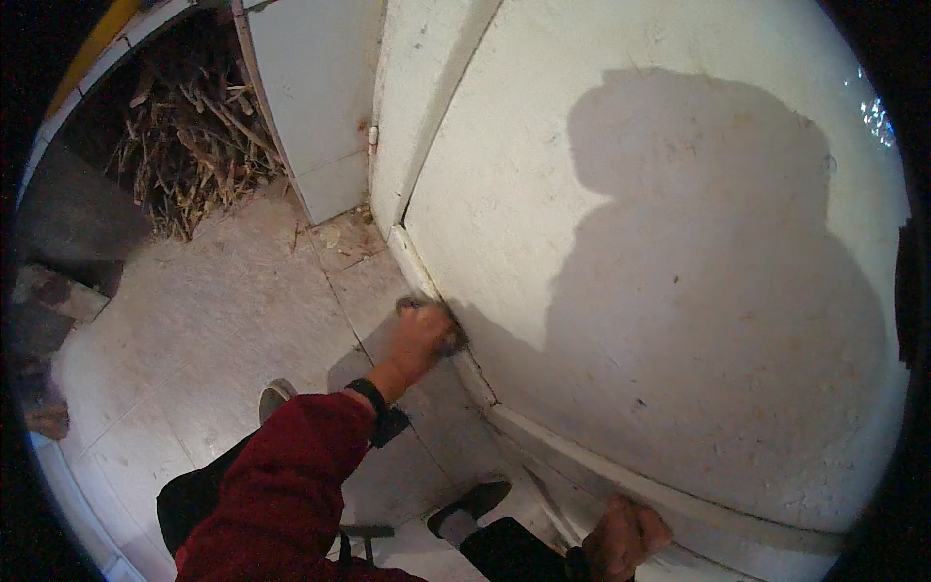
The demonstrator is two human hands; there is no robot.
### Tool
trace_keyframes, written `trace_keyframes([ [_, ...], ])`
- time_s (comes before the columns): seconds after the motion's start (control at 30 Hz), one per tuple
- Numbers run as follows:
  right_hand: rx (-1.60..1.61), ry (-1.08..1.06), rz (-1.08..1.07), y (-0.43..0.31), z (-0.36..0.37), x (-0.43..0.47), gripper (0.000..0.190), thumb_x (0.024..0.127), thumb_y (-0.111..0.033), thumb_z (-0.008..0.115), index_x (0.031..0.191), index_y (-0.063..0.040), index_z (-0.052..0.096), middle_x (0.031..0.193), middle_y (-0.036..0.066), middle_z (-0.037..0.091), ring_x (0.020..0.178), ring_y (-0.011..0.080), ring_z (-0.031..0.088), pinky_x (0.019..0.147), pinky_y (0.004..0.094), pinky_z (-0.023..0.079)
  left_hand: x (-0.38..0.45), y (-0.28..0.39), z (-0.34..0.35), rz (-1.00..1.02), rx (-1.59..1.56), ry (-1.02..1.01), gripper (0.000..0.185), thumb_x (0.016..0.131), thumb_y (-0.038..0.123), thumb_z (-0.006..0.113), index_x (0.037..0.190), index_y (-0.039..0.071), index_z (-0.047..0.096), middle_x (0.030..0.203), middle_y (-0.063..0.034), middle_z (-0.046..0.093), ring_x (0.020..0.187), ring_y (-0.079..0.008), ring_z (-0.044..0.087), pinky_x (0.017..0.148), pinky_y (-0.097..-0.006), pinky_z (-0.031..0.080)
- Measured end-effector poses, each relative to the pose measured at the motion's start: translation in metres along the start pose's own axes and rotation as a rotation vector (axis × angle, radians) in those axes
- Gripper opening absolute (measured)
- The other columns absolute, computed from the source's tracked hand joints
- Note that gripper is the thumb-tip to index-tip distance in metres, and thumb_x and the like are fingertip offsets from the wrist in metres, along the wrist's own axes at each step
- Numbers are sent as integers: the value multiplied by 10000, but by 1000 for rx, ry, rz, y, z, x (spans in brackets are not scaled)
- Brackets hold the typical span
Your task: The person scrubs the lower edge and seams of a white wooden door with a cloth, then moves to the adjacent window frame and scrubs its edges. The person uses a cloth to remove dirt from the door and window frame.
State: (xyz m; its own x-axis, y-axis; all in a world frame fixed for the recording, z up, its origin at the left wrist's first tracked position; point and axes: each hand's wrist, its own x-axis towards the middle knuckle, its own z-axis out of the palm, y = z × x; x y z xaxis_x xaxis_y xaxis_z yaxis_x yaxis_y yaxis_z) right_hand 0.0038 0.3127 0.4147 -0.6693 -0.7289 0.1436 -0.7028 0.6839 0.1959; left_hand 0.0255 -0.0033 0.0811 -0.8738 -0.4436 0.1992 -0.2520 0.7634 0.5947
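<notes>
My left hand [422,331], in a red sleeve with a black wristband, is closed on a dark pad-like object [456,337]. The hand is blurred, so the object's exact kind is unclear. It sits against the narrow ledge [414,262] at the foot of a white painted wall [502,211]. Lower right, my right hand [627,537] has curled fingers beside the lower ledge [669,495] of the same wall. Whether anything is inside those fingers is hidden.
A heap of dry sticks [204,138] lies beyond a white panel [316,94]. A round container [275,399] stands on the dusty tiled floor [233,313], partly behind my left sleeve. My shoe [476,500] is near the wall. A block [62,291] lies at far left.
</notes>
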Motion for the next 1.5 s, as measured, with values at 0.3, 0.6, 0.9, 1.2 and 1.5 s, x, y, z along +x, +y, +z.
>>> trace_keyframes([
  [0.3, 175, 99, 57, -5, 2, 10, 284, 929, -188, 594, 664, -86, 589, 673, 73, 589, 598, 190, 506, 557, 396, 433, 49, -69, -29, -185, -263, 501, 362, 715, -28, 624, 1049, 97, 681, 1057, -132, 681, 1016, -356, 621, 845, -459, 477],
  [0.6, -23, 43, -36, 5, 6, -1, 304, 929, -208, 588, 641, -114, 567, 638, 51, 558, 567, 184, 487, 534, 385, 403, 44, -59, -10, -367, -340, 489, 422, 696, 7, 738, 1103, 74, 652, 1006, -166, 657, 988, -391, 598, 840, -451, 472],
  [0.9, -67, 65, -62, 5, 7, -3, 325, 929, -228, 581, 617, -142, 546, 603, 29, 527, 535, 179, 468, 511, 374, 374, -22, 40, 32, -688, -835, 302, 276, 764, 17, 674, 1038, 18, 638, 1013, -149, 665, 981, -323, 636, 848, -419, 498],
  [1.2, -78, 66, -64, 9, 8, -7, 348, 929, -248, 575, 594, -169, 524, 568, 7, 496, 503, 173, 449, 488, 363, 345, 60, -67, -4, -1053, -1054, 419, 291, 765, 109, 660, 975, -87, 614, 896, -166, 685, 770, -234, 660, 644, -377, 515],
  [1.5, -223, -25, -53, 10, 6, -11, 371, 928, -268, 568, 570, -197, 503, 533, -15, 465, 471, 168, 430, 465, 352, 315, 30, -38, 52, -786, -639, 253, 338, 782, 106, 659, 1064, -74, 608, 972, -208, 686, 869, -306, 681, 692, -402, 535],
])
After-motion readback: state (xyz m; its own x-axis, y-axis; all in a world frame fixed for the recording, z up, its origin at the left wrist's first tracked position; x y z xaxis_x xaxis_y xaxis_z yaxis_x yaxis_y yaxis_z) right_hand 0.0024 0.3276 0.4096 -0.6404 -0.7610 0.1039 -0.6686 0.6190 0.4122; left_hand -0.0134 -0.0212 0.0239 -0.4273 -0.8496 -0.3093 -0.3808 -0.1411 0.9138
